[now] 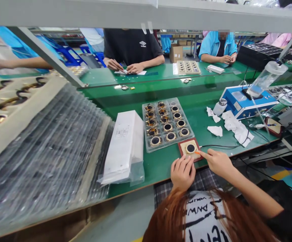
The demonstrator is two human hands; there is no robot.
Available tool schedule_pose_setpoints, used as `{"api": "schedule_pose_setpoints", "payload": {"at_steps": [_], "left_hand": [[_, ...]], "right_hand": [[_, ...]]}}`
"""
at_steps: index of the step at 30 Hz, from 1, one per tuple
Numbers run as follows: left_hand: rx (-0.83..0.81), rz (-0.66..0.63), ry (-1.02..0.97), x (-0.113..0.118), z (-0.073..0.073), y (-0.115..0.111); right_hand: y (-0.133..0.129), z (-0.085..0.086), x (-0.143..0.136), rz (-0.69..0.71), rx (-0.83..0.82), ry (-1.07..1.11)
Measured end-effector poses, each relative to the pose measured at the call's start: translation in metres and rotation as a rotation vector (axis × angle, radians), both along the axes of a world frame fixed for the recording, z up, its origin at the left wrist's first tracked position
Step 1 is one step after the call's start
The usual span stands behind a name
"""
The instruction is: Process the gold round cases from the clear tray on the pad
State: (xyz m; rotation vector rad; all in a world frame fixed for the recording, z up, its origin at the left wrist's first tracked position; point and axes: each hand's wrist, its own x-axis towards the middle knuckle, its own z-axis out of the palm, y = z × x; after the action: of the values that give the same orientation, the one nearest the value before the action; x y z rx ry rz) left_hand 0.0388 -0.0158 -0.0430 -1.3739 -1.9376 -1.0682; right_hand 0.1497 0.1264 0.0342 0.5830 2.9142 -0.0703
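Note:
A round part with a black face and pale gold rim point(190, 148) sits in a cream holder on a dark red block point(198, 156) at the table's front edge. My left hand point(183, 173) rests against the block's near side, fingertips at the cream holder just below the part. From the right, my right hand point(217, 162) grips a thin orange tool point(197, 152), its tip at the lower right rim of the part. Behind the block, a clear tray point(147, 147) holds several similar round parts in rows.
White box point(119, 141) and tall stacked trays point(47, 151) stand left. To the right are crumpled tissues point(236, 127), a bottle point(220, 107), a cable and a blue machine point(251, 106). Two people work across the bench under a grey beam point(85, 15).

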Motion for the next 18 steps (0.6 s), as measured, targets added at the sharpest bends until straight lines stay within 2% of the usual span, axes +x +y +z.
{"api": "schedule_pose_setpoints", "payload": {"at_steps": [3, 6, 9, 13, 15, 18], "left_hand": [[-0.006, -0.007, 0.023, -0.001, 0.0, -0.001], [-0.021, -0.01, 0.049, -0.001, -0.002, -0.003], [-0.033, -0.001, 0.085, -0.002, -0.006, -0.004], [-0.024, 0.025, 0.118, -0.003, -0.011, -0.004], [-0.009, 0.028, 0.12, -0.002, -0.013, -0.005], [0.031, 0.028, 0.108, -0.001, -0.018, -0.004]], "right_hand": [[-0.002, -0.035, 0.019, -0.023, -0.091, 0.307], [0.004, -0.047, 0.032, 0.061, -0.214, 0.498], [0.018, -0.034, 0.029, 0.132, -0.338, 0.575], [0.034, -0.009, -0.008, 0.252, -0.389, 0.661], [0.036, -0.005, -0.03, 0.301, -0.358, 0.643], [0.034, -0.01, -0.053, 0.332, -0.373, 0.583]]}}
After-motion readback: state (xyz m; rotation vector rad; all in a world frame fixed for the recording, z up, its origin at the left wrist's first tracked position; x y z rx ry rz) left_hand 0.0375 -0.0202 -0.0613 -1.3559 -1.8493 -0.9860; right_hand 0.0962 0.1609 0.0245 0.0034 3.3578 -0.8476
